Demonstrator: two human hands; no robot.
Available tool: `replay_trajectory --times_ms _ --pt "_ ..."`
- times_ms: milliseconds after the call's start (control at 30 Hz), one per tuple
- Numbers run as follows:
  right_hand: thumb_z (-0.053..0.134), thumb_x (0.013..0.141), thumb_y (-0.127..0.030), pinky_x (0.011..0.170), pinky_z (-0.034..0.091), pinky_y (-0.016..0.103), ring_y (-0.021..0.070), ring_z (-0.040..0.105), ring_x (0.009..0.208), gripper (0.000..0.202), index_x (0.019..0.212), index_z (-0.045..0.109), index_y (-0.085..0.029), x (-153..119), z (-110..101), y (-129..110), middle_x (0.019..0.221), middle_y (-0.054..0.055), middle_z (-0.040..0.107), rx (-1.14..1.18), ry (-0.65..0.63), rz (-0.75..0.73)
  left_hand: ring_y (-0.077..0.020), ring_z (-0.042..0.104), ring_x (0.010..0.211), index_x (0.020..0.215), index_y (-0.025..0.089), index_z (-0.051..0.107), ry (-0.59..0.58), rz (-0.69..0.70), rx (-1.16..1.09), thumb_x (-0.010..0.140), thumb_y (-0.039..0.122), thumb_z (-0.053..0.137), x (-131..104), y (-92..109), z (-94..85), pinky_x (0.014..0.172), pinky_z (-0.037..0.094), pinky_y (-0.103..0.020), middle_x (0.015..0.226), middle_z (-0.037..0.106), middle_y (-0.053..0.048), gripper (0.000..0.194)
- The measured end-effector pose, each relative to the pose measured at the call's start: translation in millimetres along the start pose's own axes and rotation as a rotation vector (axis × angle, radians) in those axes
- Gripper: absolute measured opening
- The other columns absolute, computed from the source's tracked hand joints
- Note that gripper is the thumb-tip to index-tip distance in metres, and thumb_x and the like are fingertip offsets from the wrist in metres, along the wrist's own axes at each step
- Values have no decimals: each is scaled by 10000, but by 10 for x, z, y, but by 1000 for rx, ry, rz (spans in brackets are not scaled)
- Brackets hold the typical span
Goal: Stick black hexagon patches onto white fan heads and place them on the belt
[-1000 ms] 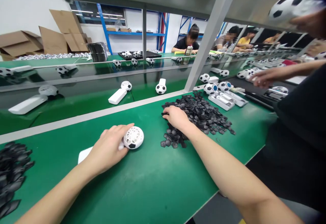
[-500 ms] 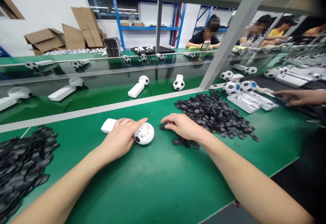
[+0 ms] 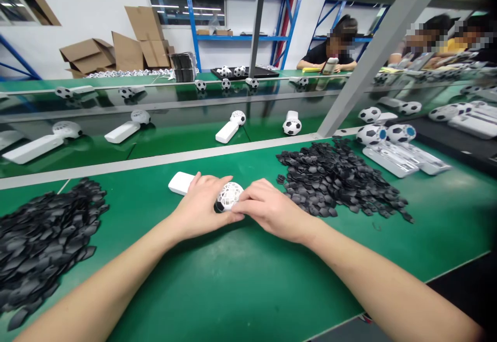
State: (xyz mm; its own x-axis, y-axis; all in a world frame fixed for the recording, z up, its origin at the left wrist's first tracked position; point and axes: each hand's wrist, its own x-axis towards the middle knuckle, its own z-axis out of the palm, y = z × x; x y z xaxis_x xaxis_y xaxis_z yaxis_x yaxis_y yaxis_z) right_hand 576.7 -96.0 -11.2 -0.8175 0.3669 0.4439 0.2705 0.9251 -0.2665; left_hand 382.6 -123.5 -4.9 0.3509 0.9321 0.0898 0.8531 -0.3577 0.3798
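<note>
Leaving the heap of small black plastic pieces (image 3: 337, 181) to its right, the right hand (image 3: 272, 210) has joined the left hand (image 3: 200, 207); both now pinch the white football-patterned handheld fan (image 3: 229, 197) between them.

No legible text or labels

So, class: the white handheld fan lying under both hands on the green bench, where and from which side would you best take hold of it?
Probably by the flat white handle, from the far left, where it pokes out uncovered. The round ball-shaped head is latticed, and already covered by the left hand and right hand.
</note>
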Motion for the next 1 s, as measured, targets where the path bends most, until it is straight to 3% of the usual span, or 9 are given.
replay_trajectory --times_ms 100,233,467,567,667,767,1000 --pt "515 844 -160 761 390 321 158 506 798 109 942 546 -195 14 61 28 821 24 587 141 57 86 -263 447 1102 1238 193 420 31 21 18 704 571 541 -8 7 29 1040 140 -528 1141 555 -78 665" --pt "618 779 -208 747 434 289 139 515 789 212 947 490 -189 7 94 68 858 18 527 323 131 255 -252 465 1081 1224 196 422 36 27 9 712 553 544 -23 -1 35 1045 139 -518 1117 556 -72 636" --pt "643 751 -266 760 461 308 152 532 837 243 931 498 -191 -21 116 117 929 31 523 392 139 389 -242 470 1064 1220 204 427 36 27 2 739 556 516 -24 -3 31 1044 147 -500 1097 567 -64 603" --pt "642 748 -274 801 464 327 175 536 961 369 1061 460 -201 -9 149 111 1081 61 531 493 119 503 -242 468 1046 1218 183 432 44 38 2 748 539 522 -26 4 37 1038 159 -487 1082 566 -75 596" --pt "557 816 -233 862 447 323 158 541 994 352 1143 426 -224 14 152 84 1117 44 547 637 43 491 -246 463 1011 1222 151 426 59 55 -1 763 505 525 -33 16 32 987 254 -461 1074 554 -98 588" --pt "507 844 -209 859 445 319 153 557 951 290 1126 446 -230 34 128 61 1077 29 570 629 12 478 -248 455 980 1208 148 429 67 75 -20 780 476 518 -36 30 21 911 332 -433 1065 545 -105 547" --pt "506 836 -217 816 464 297 153 566 934 270 1100 450 -227 41 155 62 1082 33 574 697 16 502 -230 465 910 1100 204 493 101 27 -70 760 418 560 -33 89 41 830 375 -394 963 558 -55 407"
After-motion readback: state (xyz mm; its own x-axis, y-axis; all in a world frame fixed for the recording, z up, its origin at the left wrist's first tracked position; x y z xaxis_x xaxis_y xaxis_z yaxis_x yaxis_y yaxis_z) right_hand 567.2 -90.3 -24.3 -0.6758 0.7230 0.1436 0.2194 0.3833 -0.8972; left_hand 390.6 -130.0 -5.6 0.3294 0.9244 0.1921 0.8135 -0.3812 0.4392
